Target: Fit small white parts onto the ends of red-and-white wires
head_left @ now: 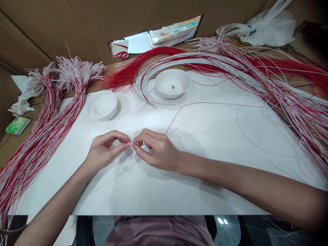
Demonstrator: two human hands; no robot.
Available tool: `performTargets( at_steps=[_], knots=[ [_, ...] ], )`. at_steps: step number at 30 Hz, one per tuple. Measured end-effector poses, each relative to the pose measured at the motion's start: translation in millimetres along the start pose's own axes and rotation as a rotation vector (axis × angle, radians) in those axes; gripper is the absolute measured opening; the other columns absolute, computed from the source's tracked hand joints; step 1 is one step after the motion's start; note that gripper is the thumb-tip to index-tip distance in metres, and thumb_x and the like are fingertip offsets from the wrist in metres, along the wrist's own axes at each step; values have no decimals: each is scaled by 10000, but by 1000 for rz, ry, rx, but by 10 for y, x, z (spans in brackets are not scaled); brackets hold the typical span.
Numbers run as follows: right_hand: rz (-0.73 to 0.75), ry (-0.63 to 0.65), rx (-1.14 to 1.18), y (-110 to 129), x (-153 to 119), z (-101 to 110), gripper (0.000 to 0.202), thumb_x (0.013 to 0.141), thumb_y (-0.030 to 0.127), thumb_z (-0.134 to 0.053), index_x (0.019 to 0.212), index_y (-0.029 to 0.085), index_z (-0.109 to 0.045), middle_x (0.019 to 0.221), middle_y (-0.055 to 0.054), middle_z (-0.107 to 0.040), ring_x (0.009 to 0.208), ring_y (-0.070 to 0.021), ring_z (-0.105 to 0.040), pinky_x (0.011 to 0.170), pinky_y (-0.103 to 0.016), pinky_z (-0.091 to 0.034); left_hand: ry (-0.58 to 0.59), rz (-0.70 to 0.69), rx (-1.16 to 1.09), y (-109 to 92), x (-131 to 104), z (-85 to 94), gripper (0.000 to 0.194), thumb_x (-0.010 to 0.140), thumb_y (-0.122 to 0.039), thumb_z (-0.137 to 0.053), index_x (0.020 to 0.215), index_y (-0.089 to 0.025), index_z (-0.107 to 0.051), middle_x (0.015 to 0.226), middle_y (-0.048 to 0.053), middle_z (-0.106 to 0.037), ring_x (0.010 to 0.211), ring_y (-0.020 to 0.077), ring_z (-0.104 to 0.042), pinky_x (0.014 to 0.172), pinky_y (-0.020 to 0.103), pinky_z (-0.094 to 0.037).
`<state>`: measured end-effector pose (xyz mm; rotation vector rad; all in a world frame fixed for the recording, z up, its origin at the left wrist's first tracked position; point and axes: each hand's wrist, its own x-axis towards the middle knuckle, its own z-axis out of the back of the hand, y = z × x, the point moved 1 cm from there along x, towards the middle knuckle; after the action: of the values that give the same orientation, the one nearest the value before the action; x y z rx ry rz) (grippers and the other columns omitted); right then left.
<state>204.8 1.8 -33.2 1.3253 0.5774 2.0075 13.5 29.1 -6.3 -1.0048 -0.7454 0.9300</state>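
A thin red cord (196, 103) curves over the white board and runs into my right hand (156, 148), whose thumb and fingers are pinched on it near its end. Fingertip to fingertip with it, my left hand (109, 147) pinches a small, thin white piece (129, 143). The fingers partly cover this piece, so I cannot tell whether the cord passes into it. Beyond my left hand stands a white bowl (114, 108) with many tiny white bits in it. Another white bowl (164, 80) farther back holds a small dark bit.
Tied bundles of red and white cords (69, 99) hang along the left side. Loose red cords (153, 53) and white cords (205, 58) arch across the back to the right. A cardboard wall (77, 27) rises behind, with a plastic bag (271, 29) at back right.
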Motion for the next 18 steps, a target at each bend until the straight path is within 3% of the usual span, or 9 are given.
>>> performTargets(
  at_steps=[9, 18],
  knots=[
    [-7, 17, -27, -20, 0, 0, 123, 943, 164, -509, 903, 142, -624, 794, -29, -612, 686, -100, -565, 615, -223, -462, 31, 49, 50, 16, 7, 41, 24, 813, -221, -704, 828, -202, -706, 822, 29, -708, 785, 159, -642, 730, 287, -511],
    [-43, 33, -23, -44, -23, -9, 135, 950, 229, -552, 995, 153, -654, 889, -39, -670, 685, -86, -591, 596, -209, -465, 17, -64, 90, 13, -25, 6, 57, 816, -188, -693, 850, -213, -732, 843, 37, -731, 792, 179, -669, 748, 325, -531]
  ],
)
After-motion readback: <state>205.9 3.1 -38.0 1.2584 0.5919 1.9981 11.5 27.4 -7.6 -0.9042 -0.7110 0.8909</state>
